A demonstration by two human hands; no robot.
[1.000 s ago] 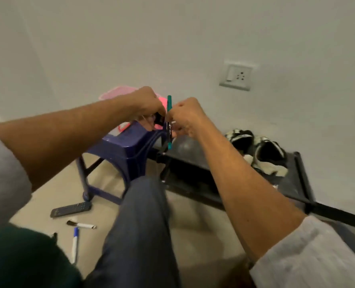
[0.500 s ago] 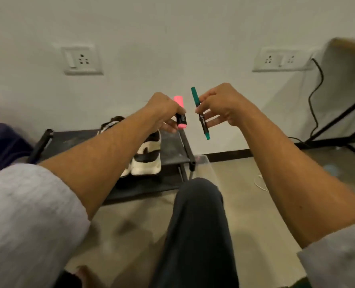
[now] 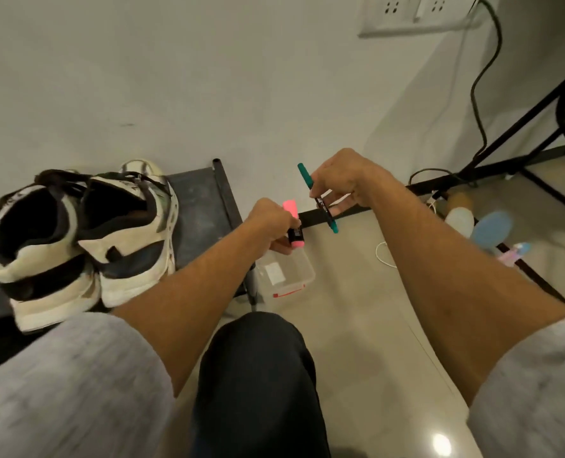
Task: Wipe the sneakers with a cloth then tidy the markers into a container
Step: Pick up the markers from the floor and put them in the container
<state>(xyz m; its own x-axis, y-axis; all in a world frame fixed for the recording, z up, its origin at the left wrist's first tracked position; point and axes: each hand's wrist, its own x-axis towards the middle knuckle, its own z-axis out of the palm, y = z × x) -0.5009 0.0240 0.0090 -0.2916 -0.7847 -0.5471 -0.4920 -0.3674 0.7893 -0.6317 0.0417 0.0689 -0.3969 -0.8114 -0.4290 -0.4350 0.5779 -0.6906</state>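
Observation:
My left hand (image 3: 271, 223) grips a pink highlighter (image 3: 293, 226) with a black band, held just above a clear plastic container (image 3: 286, 276) that stands on the floor. My right hand (image 3: 343, 180) pinches a thin teal marker (image 3: 317, 198) by its middle, slanted, a little right of and above the highlighter. A pair of black-and-white sneakers (image 3: 82, 236) sits side by side on a low dark shoe rack (image 3: 205, 209) to the left. No cloth is in view.
My knee in dark trousers (image 3: 258, 375) rises in the foreground below the container. A black cable (image 3: 479, 94) hangs from a wall socket (image 3: 416, 14) at the right. Black desk legs (image 3: 519, 117), a blue object (image 3: 492, 228) and a white cord (image 3: 383, 256) lie on the floor at right.
My view has swung right and down from the purple stool past the rack. Both hands, each still holding its marker, have lowered over the clear container, which is now in view.

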